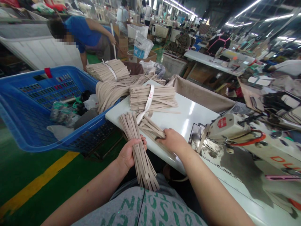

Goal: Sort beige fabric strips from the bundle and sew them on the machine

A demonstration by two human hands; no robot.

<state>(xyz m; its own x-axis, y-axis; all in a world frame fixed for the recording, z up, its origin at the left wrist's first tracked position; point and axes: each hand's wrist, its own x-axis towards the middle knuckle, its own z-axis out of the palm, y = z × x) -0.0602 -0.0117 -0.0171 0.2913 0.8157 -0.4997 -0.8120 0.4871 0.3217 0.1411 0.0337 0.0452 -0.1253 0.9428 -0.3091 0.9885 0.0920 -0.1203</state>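
Observation:
My left hand [130,153] is closed round a thick bundle of beige strips [138,147] held upright over my lap, off the near edge of the white table [185,117]. My right hand [172,141] is closed on a few loose beige strips [151,128] lying at the table's near corner. Just beyond them a tied bundle of strips [152,97] with a white band lies on the table. More bundles [108,70] are piled behind it.
A blue plastic basket [30,125] with bags and scraps stands to the left. A white sewing machine [235,128] sits on the table to the right. A person in a blue shirt [82,31] bends over at the back left. Other workers stand farther back.

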